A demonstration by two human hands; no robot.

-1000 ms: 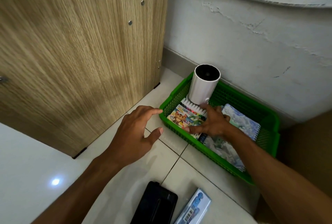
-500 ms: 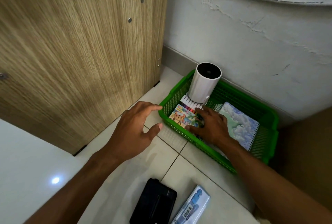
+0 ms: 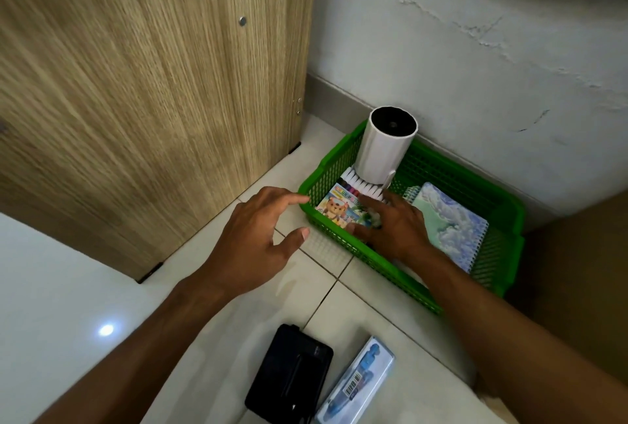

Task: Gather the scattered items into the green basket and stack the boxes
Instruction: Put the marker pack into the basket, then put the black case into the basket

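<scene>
The green basket (image 3: 506, 216) sits on the tiled floor against the wall. Inside it stand a white cylinder (image 3: 387, 148), a pack of colour markers (image 3: 343, 201) with a cartoon bear, and a cloud-print spiral notebook (image 3: 452, 223). My right hand (image 3: 394, 225) lies flat inside the basket, fingers spread over the marker pack and a small item I cannot make out. My left hand (image 3: 261, 236) hovers open just outside the basket's left rim, its fingertips close to the rim. A black case (image 3: 289, 377) and a clear pen box (image 3: 356, 383) lie on the floor near me.
A wooden cabinet panel (image 3: 153, 84) stands at the left, close to the basket. A rough white wall (image 3: 475, 67) runs behind. A brown surface (image 3: 577, 270) borders the basket on the right.
My right hand has shifted left inside the basket, off the notebook and onto the marker pack. The notebook now lies uncovered. My left hand stays open beside the rim.
</scene>
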